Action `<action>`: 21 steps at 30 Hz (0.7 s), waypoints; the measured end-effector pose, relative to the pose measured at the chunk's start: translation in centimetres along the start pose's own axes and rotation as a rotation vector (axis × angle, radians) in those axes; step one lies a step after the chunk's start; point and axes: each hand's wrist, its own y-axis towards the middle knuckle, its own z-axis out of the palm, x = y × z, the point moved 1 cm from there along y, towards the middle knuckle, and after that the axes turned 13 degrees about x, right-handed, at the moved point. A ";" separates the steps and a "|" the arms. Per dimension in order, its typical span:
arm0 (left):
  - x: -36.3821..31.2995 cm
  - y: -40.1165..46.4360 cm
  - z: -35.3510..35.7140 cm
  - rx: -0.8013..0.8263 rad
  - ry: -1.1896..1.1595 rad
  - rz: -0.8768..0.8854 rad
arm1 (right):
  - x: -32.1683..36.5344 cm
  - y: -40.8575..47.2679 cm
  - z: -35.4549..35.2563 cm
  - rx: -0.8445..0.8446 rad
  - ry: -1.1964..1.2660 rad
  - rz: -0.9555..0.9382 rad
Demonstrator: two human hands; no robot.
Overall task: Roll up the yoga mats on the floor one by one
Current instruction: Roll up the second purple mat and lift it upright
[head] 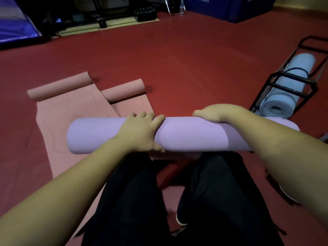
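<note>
From the head view, the rolled lilac foam yoga mat (191,134) lies across the person's knees, above the red floor (177,59); the left hand (140,132) grips it, fingers curled over the top, slightly spread; the right hand (211,112) holds its far edge, fingers together; two half-rolled pink mats (71,110) lie to the left; a rolled blue mat (284,89) sits in a black metal rack (300,86).

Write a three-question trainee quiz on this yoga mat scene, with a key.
1. True or false: both hands grip the rolled lilac foam yoga mat.
2. Which rolled mat lies in the black metal rack? A) light blue B) green
3. Fill in: the two salmon-pink yoga mats on the red floor are only ___ rolled.

Key: 1 true: left hand, right hand. 2 A, the light blue rolled foam mat. 3 partly.
</note>
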 end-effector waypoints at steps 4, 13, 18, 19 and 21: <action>-0.4 -0.4 -0.3 0.114 -0.075 0.031 | 0.0 -0.1 0.7 0.135 -0.001 -0.038; -0.3 2.6 0.2 0.259 -0.331 -0.078 | -1.5 1.4 1.9 -0.351 -0.015 -0.055; 0.5 4.8 -0.7 0.445 -0.573 -0.094 | -2.1 0.7 5.0 -0.448 -0.064 -0.062; 0.6 5.1 -0.8 0.460 -0.595 -0.099 | -2.0 0.8 5.6 -0.464 -0.103 -0.048; 0.5 5.8 -0.9 0.480 -0.610 -0.105 | -2.1 1.0 6.5 -0.530 -0.174 -0.016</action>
